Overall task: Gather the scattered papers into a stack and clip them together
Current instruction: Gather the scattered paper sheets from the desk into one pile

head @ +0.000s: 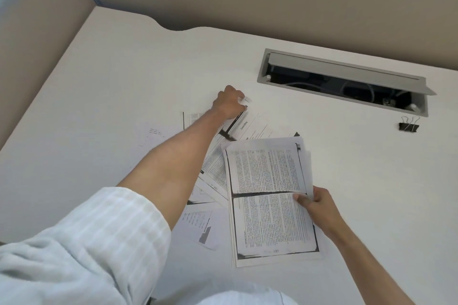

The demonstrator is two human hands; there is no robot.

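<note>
My right hand [316, 208] pinches the gathered sheets [270, 200] at their right edge — thin, floppy, apt to slide. Beyond that grip, loose papers [213, 176] fan over the surface [124, 77]. Farther out, my left hand [229, 103] curls on a far sheet's [250, 124] corner. The binder clip [409, 126] waits well right.

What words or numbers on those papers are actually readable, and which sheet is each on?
"Controlling": heading on the far sheet that the left hand grips at its top edge.
Body text on the sheets held by the right hand: too blurred to read.
Print on the scattered papers on the desk: too small to read.
Binder clip: no text visible.
</note>
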